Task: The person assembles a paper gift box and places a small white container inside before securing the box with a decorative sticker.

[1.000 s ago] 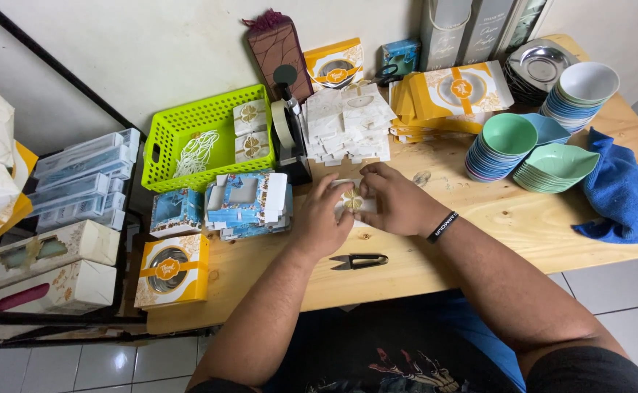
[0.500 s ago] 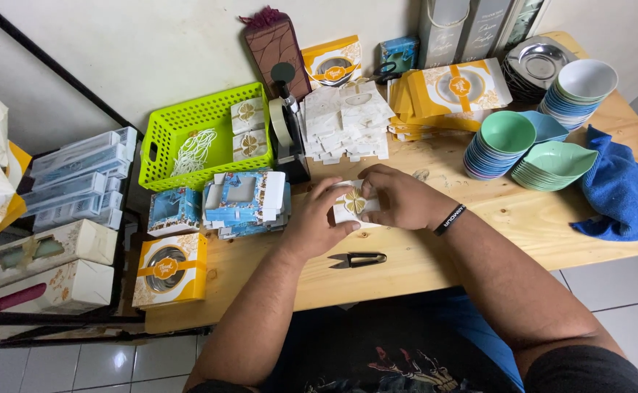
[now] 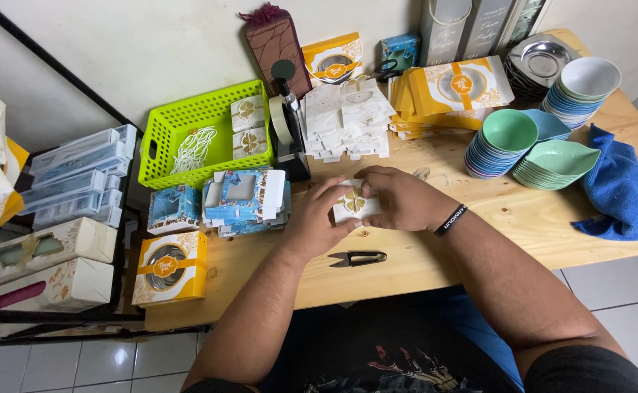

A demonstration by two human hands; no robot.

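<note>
Small white box [image 3: 354, 203] with a gold flower on top, held just above the wooden table [image 3: 479, 218], near its middle. Left hand [image 3: 317, 222] closed around the box's left side, fingers curled on it. Right hand [image 3: 399, 198] closed over its right side and top. Black snips [image 3: 359, 257] lying on the table just below the hands, not touched. Blue boxes [image 3: 242, 200] stacked just left of the left hand. Green basket [image 3: 188, 131] behind those, with two more white boxes inside. Flat white cards [image 3: 348, 120] piled behind the hands. Bowls [image 3: 508, 138] stacked off to the right, beside a blue cloth [image 3: 621, 189].
</note>
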